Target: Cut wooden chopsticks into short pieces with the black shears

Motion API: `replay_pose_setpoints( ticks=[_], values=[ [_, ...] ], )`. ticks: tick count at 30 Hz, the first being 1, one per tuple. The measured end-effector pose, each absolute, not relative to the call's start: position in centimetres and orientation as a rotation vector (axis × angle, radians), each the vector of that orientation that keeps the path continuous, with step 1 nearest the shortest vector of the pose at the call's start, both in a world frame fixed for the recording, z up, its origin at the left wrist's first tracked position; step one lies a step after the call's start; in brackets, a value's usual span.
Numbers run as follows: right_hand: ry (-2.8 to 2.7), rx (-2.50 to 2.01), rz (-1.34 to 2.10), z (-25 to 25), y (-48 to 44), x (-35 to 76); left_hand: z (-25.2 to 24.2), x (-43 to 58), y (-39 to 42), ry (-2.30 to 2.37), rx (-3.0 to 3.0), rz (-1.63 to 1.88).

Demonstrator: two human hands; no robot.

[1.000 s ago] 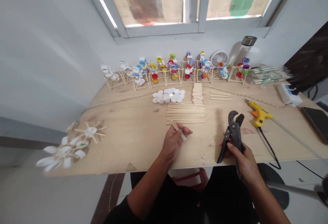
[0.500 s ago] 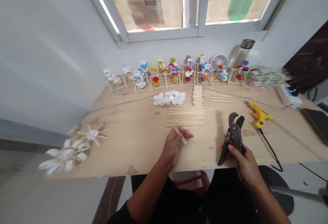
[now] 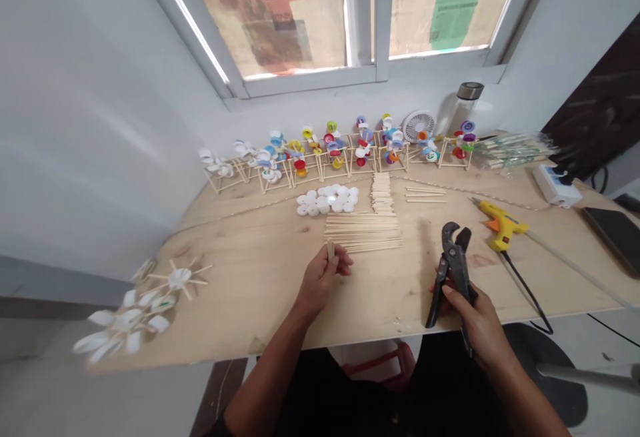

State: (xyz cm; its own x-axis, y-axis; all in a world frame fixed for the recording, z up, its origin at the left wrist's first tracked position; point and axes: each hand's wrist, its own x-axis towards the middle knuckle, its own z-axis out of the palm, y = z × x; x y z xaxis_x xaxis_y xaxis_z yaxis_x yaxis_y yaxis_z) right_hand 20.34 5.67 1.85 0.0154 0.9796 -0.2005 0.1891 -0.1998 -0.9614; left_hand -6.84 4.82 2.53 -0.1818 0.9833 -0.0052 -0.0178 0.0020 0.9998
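My left hand (image 3: 323, 277) pinches a small bundle of wooden sticks (image 3: 331, 250), which points away from me over the table. Just beyond it lies a wide row of long wooden sticks (image 3: 365, 231). My right hand (image 3: 473, 310) is wrapped round the handles of a black cutter (image 3: 456, 260), its jaws apart and pointing up. Behind the long sticks are a stack of short sticks (image 3: 382, 193) and a group of white bottle caps (image 3: 327, 200). A few loose sticks (image 3: 425, 195) lie to the right of the stack.
Stick frames with coloured caps (image 3: 335, 153) line the wall beside a small fan (image 3: 419, 126) and a bottle (image 3: 465, 107). A yellow glue gun (image 3: 503, 223), power strip (image 3: 556, 185) and phone (image 3: 613, 232) are at right. Cap wheels (image 3: 127, 320) lie at left.
My left hand has moved a little left, and its bundle has turned from slanted to nearly end-on. My right hand still holds the cutter. The view has shifted slightly.
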Motion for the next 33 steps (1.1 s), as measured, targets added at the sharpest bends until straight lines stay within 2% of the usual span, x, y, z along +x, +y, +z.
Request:
replay_pose_setpoints(
  ticks=[9, 26, 33],
  values=[
    [-1.258, -1.498, 1.249, 2.0, 5.6, 20.2, 2.9, -8.3, 5.8, 1.799, 1.827, 0.701],
    [-1.279, -1.495, 1.272, 1.9, 5.6, 20.4, 1.9, -8.5, 7.7, 1.912, 1.972, 0.381],
    [-1.273, -1.504, 1.266, 1.9, 5.5, 20.3, 2.4, -8.0, 7.9, 1.861, 1.932, 0.417]
  ],
)
